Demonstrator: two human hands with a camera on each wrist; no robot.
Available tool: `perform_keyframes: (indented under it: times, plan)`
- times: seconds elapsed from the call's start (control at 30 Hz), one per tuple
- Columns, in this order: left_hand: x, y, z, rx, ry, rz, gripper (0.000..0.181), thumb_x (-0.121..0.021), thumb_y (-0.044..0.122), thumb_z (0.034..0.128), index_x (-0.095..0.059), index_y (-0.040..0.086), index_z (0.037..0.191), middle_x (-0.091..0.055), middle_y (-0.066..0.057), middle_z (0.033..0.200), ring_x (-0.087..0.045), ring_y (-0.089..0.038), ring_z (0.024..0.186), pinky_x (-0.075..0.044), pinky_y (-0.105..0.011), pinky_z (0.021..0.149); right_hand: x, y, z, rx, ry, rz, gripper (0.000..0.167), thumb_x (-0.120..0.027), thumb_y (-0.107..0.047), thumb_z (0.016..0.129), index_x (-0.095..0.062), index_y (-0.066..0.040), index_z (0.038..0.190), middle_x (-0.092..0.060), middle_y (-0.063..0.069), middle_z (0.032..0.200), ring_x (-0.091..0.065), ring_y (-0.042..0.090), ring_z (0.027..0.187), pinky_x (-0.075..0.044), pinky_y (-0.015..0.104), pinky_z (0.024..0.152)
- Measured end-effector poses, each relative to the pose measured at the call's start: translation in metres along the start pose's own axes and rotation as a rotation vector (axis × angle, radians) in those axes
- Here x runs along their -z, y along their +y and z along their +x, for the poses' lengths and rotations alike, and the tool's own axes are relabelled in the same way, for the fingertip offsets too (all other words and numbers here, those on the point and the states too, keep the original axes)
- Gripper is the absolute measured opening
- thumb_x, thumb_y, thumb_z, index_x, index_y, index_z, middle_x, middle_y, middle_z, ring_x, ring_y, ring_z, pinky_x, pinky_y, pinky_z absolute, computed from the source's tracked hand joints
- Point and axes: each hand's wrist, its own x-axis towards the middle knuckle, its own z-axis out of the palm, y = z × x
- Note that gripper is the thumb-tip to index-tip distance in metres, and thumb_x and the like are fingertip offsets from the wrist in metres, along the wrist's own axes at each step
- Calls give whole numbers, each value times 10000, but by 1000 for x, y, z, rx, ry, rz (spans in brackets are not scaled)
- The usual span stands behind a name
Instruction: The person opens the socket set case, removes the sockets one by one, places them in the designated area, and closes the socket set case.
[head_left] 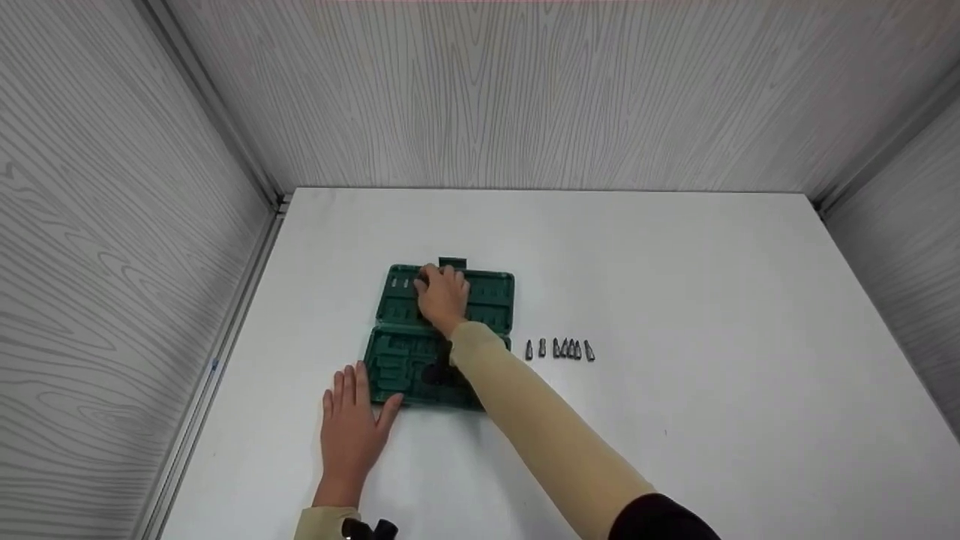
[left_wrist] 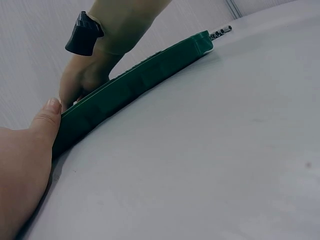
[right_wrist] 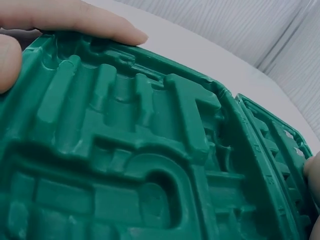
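Note:
A green molded case (head_left: 390, 379) lies unfolded, its two halves one behind the other. My left hand (head_left: 352, 431) rests at its front left corner, fingers extended; the left wrist view shows the thumb (left_wrist: 46, 120) against the case's side (left_wrist: 135, 82). Over the back half, my right hand (head_left: 444, 296) reaches down with bent fingers; whether they pinch anything is hidden. Two small light pieces (head_left: 400, 283) sit in back-half slots, left of that hand. In the right wrist view, right-hand fingertips (right_wrist: 312, 175) touch the slotted half (right_wrist: 272, 145).
Several metal bits (head_left: 566, 349) stand or lie in a row on the white table (head_left: 675, 315), right of the case. Wood-grained panels (head_left: 480, 97) border the table at the back and both sides. My right forearm (head_left: 547, 427) crosses the case's front half.

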Motion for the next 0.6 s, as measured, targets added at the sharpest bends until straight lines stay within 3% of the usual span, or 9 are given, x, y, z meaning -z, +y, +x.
perform_keyframes:
  times: [0.27,0.6]
  plan:
    - [1,-6,3,0,4,9,884,-397,638,894,-206,-9,1465,-259,-245,1469,-165,-371,1375,-122,-525,1087,4,3,4,21,5,223,248,-490,-324,971,-573,-153,1130,-559,-7,1020,-457,163,936,-319,349,892]
    - [2,-7,11,-27,31,1,861,-424,607,902,-226,-23,1455,-280,-264,1452,-182,-384,1367,-133,-535,1080,28,11,7,238,-7,508,172,-518,-196,964,-573,-54,1045,-561,43,948,-491,151,819,-412,282,765]
